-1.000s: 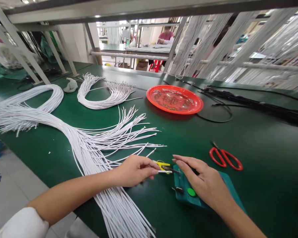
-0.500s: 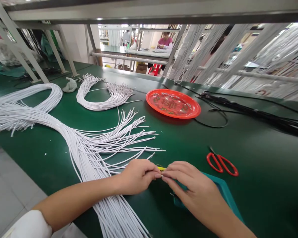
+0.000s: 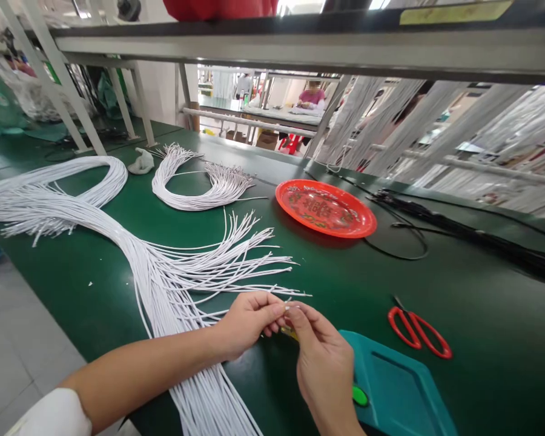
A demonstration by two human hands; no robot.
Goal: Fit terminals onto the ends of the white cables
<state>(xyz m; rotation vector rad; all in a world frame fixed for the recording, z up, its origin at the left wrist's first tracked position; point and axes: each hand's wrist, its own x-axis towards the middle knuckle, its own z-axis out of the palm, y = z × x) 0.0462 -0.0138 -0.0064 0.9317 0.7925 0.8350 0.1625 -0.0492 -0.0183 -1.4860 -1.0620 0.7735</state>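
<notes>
My left hand (image 3: 249,321) is closed in a pinch on the end of a white cable (image 3: 289,299), just beyond the fanned-out cable ends. My right hand (image 3: 324,360) meets it there, thumb and fingertips pinched at the same tip. Below the fingers shows a slim yellow item (image 3: 290,332), mostly hidden by the right hand; its kind I cannot make out. Under my left forearm runs a large bundle of white cables (image 3: 158,284). Beside my right wrist lies a teal plastic tray (image 3: 404,387), with a bright green rounded piece (image 3: 360,396) at its near left side.
Red-handled scissors (image 3: 420,330) lie to the right on the green table (image 3: 490,315). Farther back are a red oval tray (image 3: 326,209), a curved white cable bundle (image 3: 195,197) and black cables (image 3: 472,224). A shelf beam (image 3: 277,54) crosses overhead. A person (image 3: 312,100) sits in the background.
My right hand has turned more upright and drawn back, uncovering the teal tray. The yellow item now sits lower, under the fingers. The view has tilted up slightly.
</notes>
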